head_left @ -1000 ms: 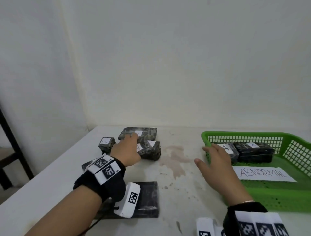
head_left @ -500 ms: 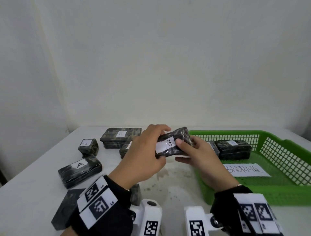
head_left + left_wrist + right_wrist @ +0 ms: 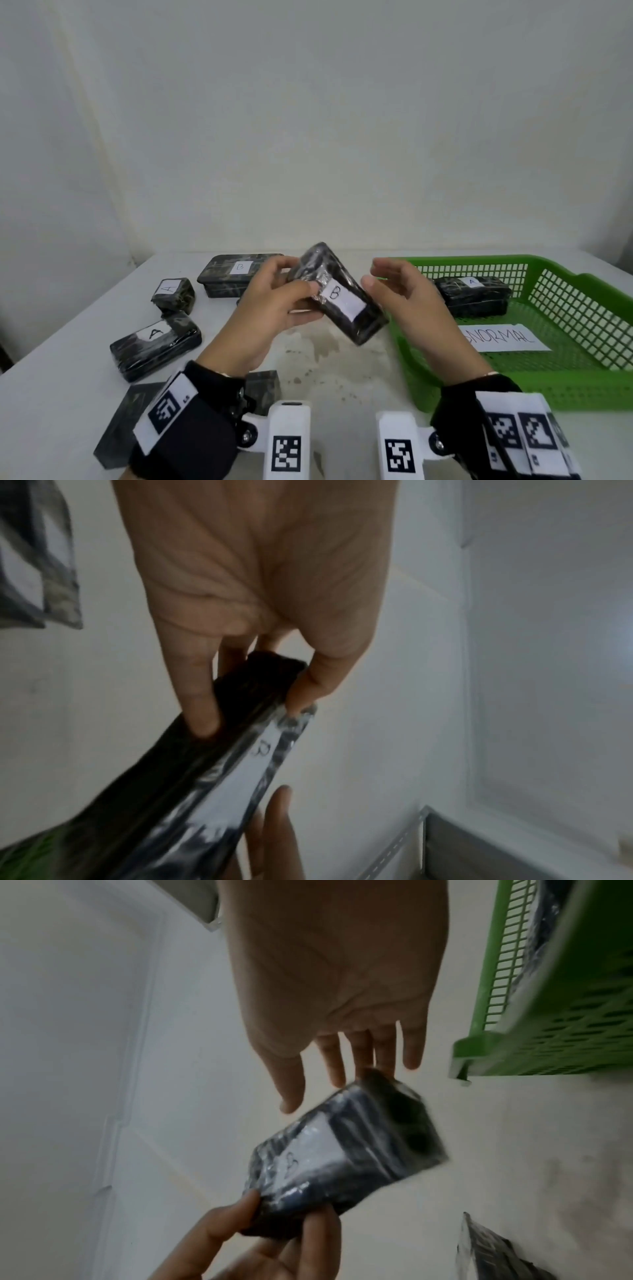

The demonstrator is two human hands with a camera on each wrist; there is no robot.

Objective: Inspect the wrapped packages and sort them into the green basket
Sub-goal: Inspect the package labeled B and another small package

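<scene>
A black wrapped package marked B (image 3: 337, 296) is held up over the table, tilted, between my two hands. My left hand (image 3: 281, 301) grips its far end, thumb on top and fingers under it; the left wrist view shows the same hold (image 3: 253, 691) on the package (image 3: 205, 791). My right hand (image 3: 394, 291) hovers just right of it, fingers loosely spread and holding nothing. From the right wrist, the right hand (image 3: 342, 1074) shows straight fingers ending at the package (image 3: 349, 1150). The green basket (image 3: 582, 301) stands at the right with one package marked A (image 3: 472, 294) visible in it.
A paper slip reading ABNORMAL (image 3: 503, 337) lies in the basket. On the table at left lie a package marked B (image 3: 239, 274), a small cube marked A (image 3: 173, 294) and a long package marked A (image 3: 156, 344). Dark flat pieces (image 3: 123, 431) lie by my left wrist.
My left hand took the B package from the pile and lifted it to the middle. Both hands then held it; now the right hand has let go and the package has tilted.
</scene>
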